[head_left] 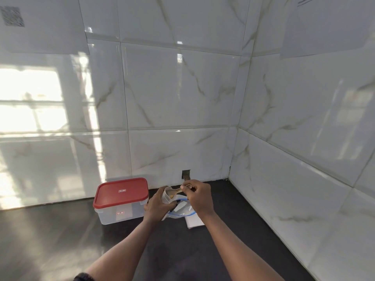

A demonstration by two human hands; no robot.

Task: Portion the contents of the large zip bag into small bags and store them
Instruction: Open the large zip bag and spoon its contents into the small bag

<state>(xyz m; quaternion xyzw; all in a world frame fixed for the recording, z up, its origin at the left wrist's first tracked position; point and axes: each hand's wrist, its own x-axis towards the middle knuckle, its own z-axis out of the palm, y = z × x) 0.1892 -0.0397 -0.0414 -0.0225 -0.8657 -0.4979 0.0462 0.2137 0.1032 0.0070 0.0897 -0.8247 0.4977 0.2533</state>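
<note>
Left hand (157,205) grips small bag (168,196) (mouth open); right hand (199,196) pinches spoon (178,191).

Dark countertop (50,240), open stretch at front and left, red-lidded container (121,199) near the back wall (172,98), just left of the left hand (157,207) holding a small bag (167,196), right hand (199,197) pinching a spoon (178,191) above the large zip bag (183,207), flat white sheets (193,221) just beside it, right wall (304,138) closing the corner.

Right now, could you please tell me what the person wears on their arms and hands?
Both forearms are bare, no sleeves in view; the left hand and right hand are gloveless. Something black shows near the left elbow.
</note>
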